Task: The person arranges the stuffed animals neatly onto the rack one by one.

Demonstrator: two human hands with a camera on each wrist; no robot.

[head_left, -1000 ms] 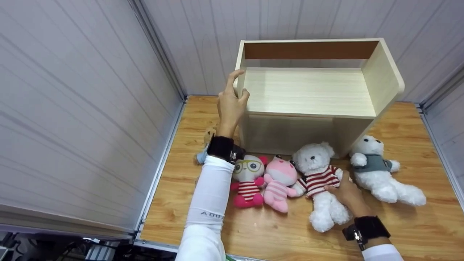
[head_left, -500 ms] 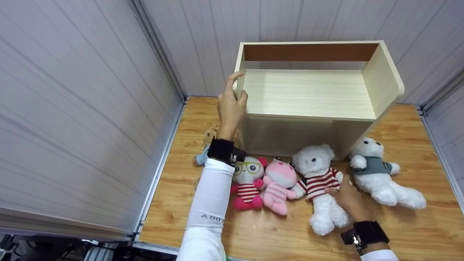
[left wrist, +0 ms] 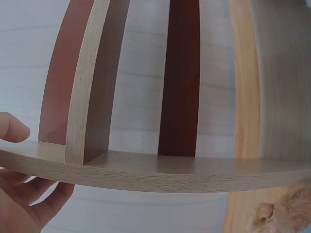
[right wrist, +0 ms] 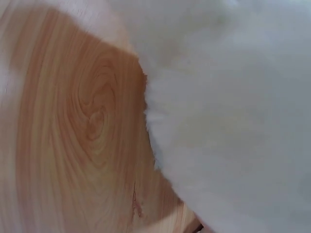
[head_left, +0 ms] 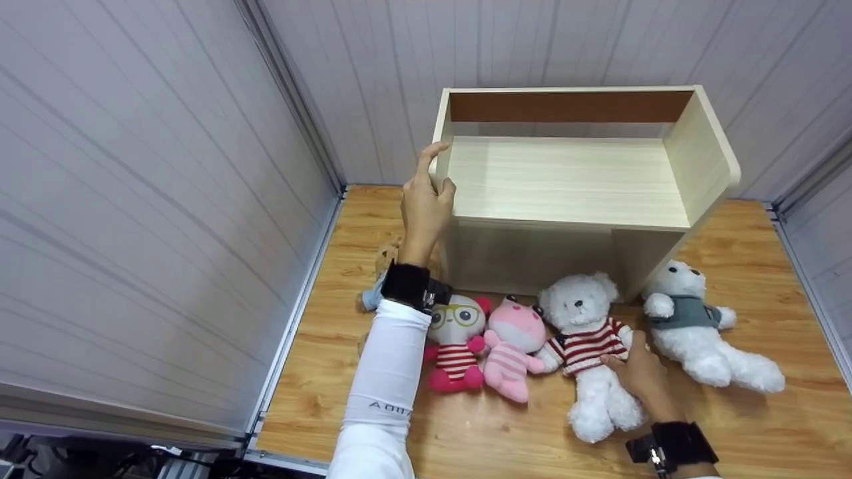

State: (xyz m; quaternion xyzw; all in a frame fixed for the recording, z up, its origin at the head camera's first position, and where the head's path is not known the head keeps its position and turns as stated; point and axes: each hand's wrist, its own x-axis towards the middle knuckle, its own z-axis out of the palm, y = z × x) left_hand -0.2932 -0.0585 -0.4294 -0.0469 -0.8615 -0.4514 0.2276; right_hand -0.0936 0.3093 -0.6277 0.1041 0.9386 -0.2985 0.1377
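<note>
My left hand grips the left side panel of a pale wooden shelf unit. In the left wrist view the thumb lies on the inner side of that panel and the fingers are on its outer side. My right hand holds the waist of a white teddy bear in a red-and-white striped sweater, its thumb across the front. The bear lies face up before the unit's lower opening. White fur fills much of the right wrist view, where the hand itself is hidden.
A pink-and-red panda doll and a pink frog doll lie left of the bear. Another white bear in a grey-green vest lies to the right. A tan plush toy is partly behind my left arm. Panelled walls enclose the wooden floor.
Everything in the head view sits slightly lower than before, as the camera tips. Both hands keep their holds on the shelf unit and the teddy bear.
</note>
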